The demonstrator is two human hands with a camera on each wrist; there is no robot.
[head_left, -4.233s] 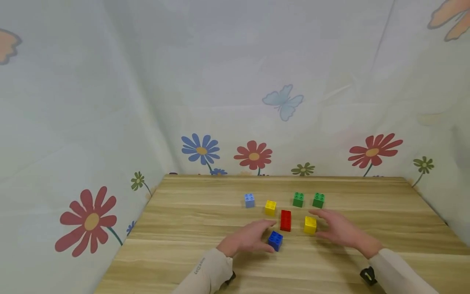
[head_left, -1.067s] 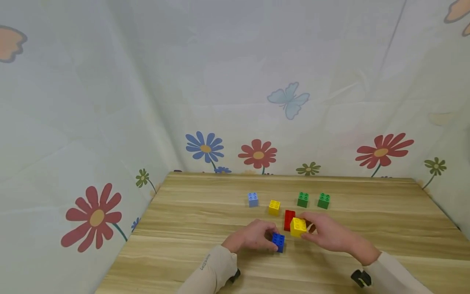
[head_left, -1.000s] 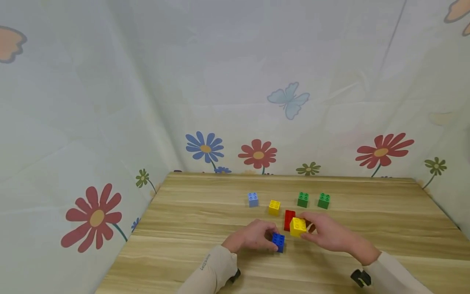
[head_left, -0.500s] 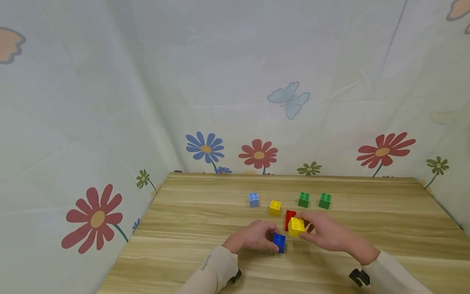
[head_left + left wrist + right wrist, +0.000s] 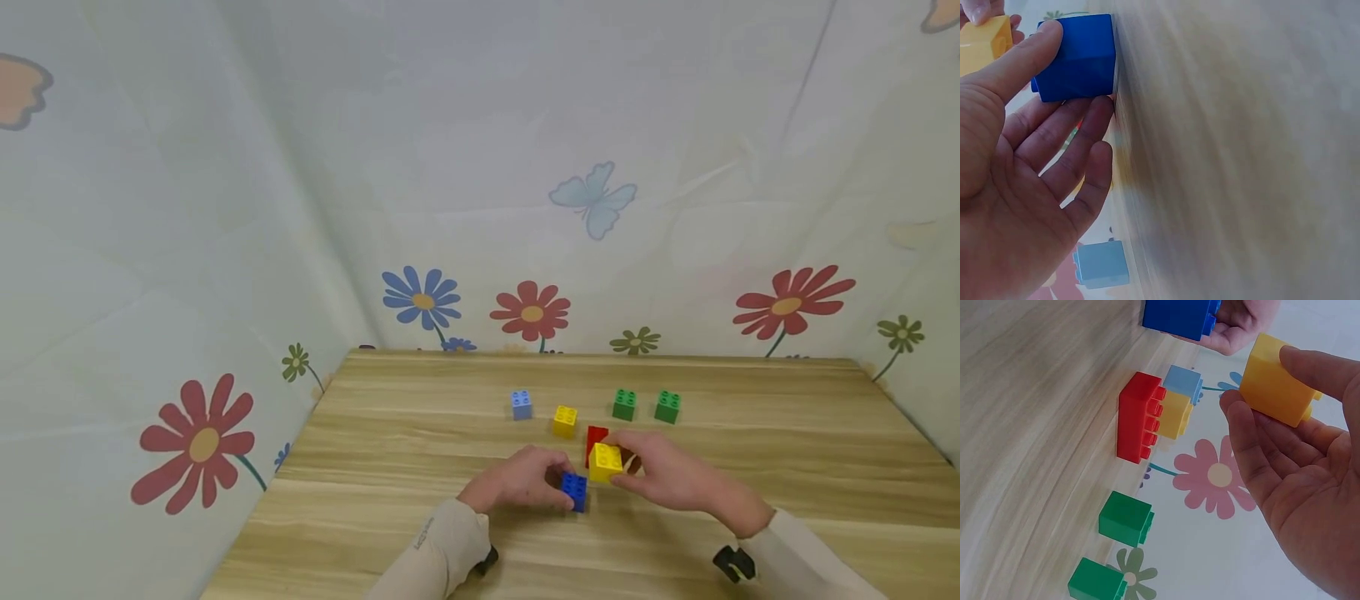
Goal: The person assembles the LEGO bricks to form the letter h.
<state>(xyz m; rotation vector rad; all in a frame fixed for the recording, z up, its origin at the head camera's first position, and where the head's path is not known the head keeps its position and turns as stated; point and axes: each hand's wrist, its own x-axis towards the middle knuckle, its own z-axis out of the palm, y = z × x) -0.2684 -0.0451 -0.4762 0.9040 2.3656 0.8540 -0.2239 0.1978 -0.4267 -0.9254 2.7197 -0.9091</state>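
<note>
My left hand [image 5: 525, 479] pinches a dark blue toy brick [image 5: 1079, 59] between thumb and fingertips, low at the wooden tabletop. A yellow toy brick [image 5: 1275, 381] is held up off the table by my right hand [image 5: 667, 473], its thumb on one side and fingers on the other. In the head view the yellow brick sits just right of and behind the blue one, covering part of a long red brick [image 5: 1135, 419]. That red brick stands studs up on the table. Studs on both held bricks face upward.
Behind the hands on the wooden table [image 5: 420, 417] stand a light blue brick [image 5: 521, 405], a second yellow brick [image 5: 566, 422] and two green bricks [image 5: 624, 404]. A flower-printed cloth [image 5: 450, 167] hangs along the back and sides.
Since the oldest frame, my right hand has picked up the yellow brick and brought it left, before the red brick. My left hand has taken hold of the blue brick. The last second shows little motion.
</note>
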